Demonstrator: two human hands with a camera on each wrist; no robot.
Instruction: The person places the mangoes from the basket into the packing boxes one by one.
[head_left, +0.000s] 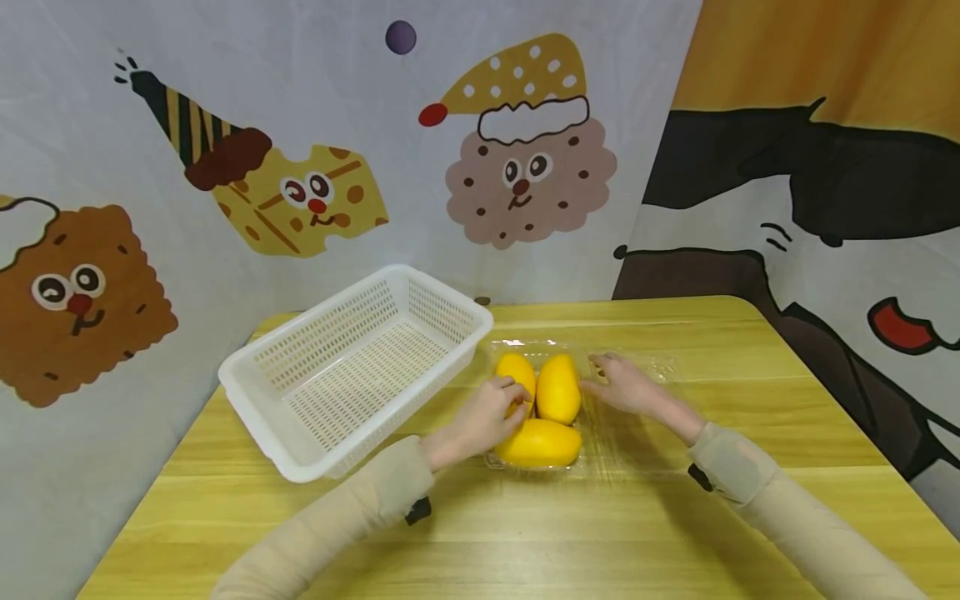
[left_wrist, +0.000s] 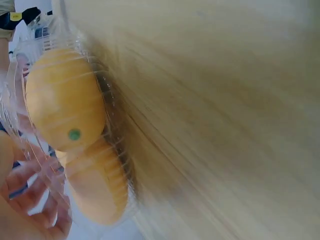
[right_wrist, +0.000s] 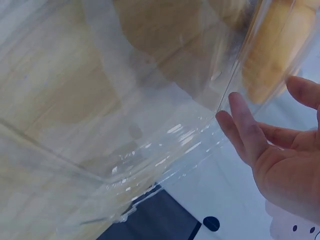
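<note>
Three yellow mangoes (head_left: pixel 558 387) lie in a clear plastic clamshell box (head_left: pixel 536 343), two side by side and one crosswise in front. My left hand (head_left: pixel 483 417) is over the left mango and the box's left side, fingers loosely bent. In the left wrist view its fingers (left_wrist: pixel 37 200) show beside the clear wall; whether they touch it I cannot tell. The box's clear lid (head_left: pixel 630 446) is folded out to the right on the table. Above the lid's hinge side is my right hand (head_left: pixel 630 387), its fingers (right_wrist: pixel 245 120) extended towards the plastic and holding nothing.
A white perforated plastic basket (head_left: pixel 420 400) with nothing in it stands left of the box. Everything rests on a wood-grain table (head_left: pixel 525 533). Behind the table hangs a cloth printed with cartoon figures (head_left: pixel 532 183).
</note>
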